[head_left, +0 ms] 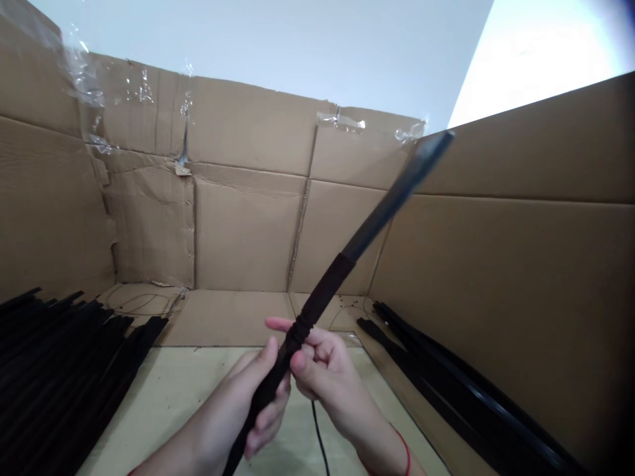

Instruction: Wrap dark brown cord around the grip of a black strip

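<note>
Apparently a makeshift workshop bay, screened off for handwork.

Tall brown cardboard panels, patched with shiny clear tape, stand around a flat, pale yellowish surface. Long, thin black strips are massed at left; long, glossy black lengths lie along the right.

Strong glare upper R, R edge v. dark, rod tip blurry.

Passage lay above the board between left-side black strips and right-side black tubes, obstructed by the slanting rod and far cardboard wall.
</note>
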Demonstrator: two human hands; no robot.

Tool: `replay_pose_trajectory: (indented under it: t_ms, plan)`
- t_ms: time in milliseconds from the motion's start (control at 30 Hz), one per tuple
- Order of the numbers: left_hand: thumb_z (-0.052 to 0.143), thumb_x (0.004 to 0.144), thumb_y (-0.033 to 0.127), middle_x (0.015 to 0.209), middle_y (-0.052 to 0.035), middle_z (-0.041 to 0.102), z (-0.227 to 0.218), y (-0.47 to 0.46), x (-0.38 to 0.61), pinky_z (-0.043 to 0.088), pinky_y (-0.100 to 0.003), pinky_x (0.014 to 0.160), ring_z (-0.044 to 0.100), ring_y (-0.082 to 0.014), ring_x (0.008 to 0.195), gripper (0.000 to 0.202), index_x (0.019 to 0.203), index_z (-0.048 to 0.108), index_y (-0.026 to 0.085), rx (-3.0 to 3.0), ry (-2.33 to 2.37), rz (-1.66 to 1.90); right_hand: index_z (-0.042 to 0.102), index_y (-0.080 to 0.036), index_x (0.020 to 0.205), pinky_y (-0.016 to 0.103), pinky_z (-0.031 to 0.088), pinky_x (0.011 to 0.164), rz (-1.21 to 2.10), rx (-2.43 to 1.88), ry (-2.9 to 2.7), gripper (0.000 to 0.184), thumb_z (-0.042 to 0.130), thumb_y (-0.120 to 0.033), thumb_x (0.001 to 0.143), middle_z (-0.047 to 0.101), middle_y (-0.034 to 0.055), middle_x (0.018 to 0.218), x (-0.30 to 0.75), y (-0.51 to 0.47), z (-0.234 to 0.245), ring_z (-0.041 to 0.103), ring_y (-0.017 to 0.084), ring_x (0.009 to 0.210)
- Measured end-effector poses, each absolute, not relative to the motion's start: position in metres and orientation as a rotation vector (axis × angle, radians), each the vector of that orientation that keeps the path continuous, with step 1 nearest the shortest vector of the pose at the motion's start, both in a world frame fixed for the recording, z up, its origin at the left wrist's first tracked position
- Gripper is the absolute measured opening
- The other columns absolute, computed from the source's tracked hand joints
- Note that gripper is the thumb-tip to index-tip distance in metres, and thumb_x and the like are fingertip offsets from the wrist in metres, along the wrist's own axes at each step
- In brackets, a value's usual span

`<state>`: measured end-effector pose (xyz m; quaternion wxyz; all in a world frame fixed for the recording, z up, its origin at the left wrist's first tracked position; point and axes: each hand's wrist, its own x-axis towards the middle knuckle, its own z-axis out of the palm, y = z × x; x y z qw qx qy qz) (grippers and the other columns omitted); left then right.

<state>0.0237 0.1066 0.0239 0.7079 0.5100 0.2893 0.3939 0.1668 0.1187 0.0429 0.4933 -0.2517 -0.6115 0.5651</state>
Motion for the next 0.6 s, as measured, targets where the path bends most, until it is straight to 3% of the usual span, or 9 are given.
replay_pose_trajectory:
  t_ms: [100, 167, 300, 367, 433, 500, 600]
  plan:
    - [0.036, 0.088, 0.071, 0.051, 0.0060, 0.039, 0.023, 0.109, 0.021, 0.025, -0.019, 0.042, 0.030, -0.0065, 0.041, 0.054, 0.080, 0.046, 0.019, 1.280, 0.661, 0.832, 0.070, -0.014, 0.082, 0.020, 0.041, 0.054, 1.223, -0.638, -1.434, 0.028, 0.081, -0.038, 0.072, 0.061, 0.0017, 0.065, 0.164, 0.118, 0.044, 0.052, 0.009, 0.055]
    - [0.044, 0.089, 0.064, 0.057, 0.0028, 0.047, 0.022, 0.112, 0.020, 0.032, -0.019, 0.050, 0.041, -0.0078, 0.051, 0.048, 0.081, 0.050, 0.017, 1.501, 0.851, 1.014, 0.068, -0.014, 0.077, 0.023, 0.044, 0.054, 1.156, -0.662, -1.383, 0.029, 0.079, -0.040, 0.073, 0.063, 0.0034, 0.067, 0.162, 0.118, 0.044, 0.056, 0.012, 0.057]
    - [0.033, 0.090, 0.069, 0.048, 0.0029, 0.044, 0.018, 0.118, 0.021, 0.027, -0.021, 0.042, 0.037, -0.0085, 0.040, 0.057, 0.076, 0.051, 0.017, 1.406, 0.848, 0.933, 0.068, -0.012, 0.085, 0.019, 0.027, 0.040, 1.257, -0.678, -1.518, 0.037, 0.072, -0.049, 0.078, 0.056, 0.0006, 0.056, 0.163, 0.121, 0.043, 0.040, 0.006, 0.043]
    - [0.029, 0.086, 0.075, 0.046, 0.0033, 0.045, 0.015, 0.121, 0.024, 0.026, -0.021, 0.040, 0.035, -0.0090, 0.037, 0.062, 0.081, 0.050, 0.017, 1.279, 0.775, 0.836, 0.065, -0.011, 0.075, 0.019, 0.018, 0.039, 1.214, -0.731, -1.556, 0.040, 0.069, -0.050, 0.081, 0.053, 0.0006, 0.054, 0.164, 0.125, 0.041, 0.033, 0.004, 0.042]
    - [0.039, 0.083, 0.075, 0.052, 0.0021, 0.049, 0.014, 0.122, 0.026, 0.030, -0.021, 0.044, 0.041, -0.0089, 0.043, 0.059, 0.081, 0.049, 0.017, 1.354, 0.850, 0.944, 0.059, -0.011, 0.068, 0.020, 0.013, 0.039, 1.117, -0.775, -1.477, 0.044, 0.069, -0.052, 0.080, 0.046, -0.0018, 0.052, 0.164, 0.128, 0.038, 0.027, 0.003, 0.042]
    - [0.048, 0.082, 0.071, 0.054, 0.0035, 0.046, 0.014, 0.122, 0.027, 0.029, -0.020, 0.047, 0.040, -0.0077, 0.047, 0.054, 0.077, 0.046, 0.017, 1.447, 0.947, 1.057, 0.061, -0.011, 0.074, 0.020, 0.010, 0.040, 1.116, -0.768, -1.393, 0.044, 0.071, -0.054, 0.077, 0.034, -0.0066, 0.050, 0.165, 0.131, 0.035, 0.019, 0.003, 0.042]
    - [0.042, 0.084, 0.072, 0.051, 0.0074, 0.035, 0.017, 0.119, 0.026, 0.021, -0.021, 0.043, 0.028, -0.0065, 0.043, 0.054, 0.077, 0.044, 0.019, 1.304, 0.835, 0.981, 0.067, -0.010, 0.089, 0.020, 0.008, 0.042, 1.290, -0.720, -1.403, 0.044, 0.071, -0.053, 0.078, 0.021, -0.0098, 0.051, 0.168, 0.133, 0.034, 0.012, 0.004, 0.044]
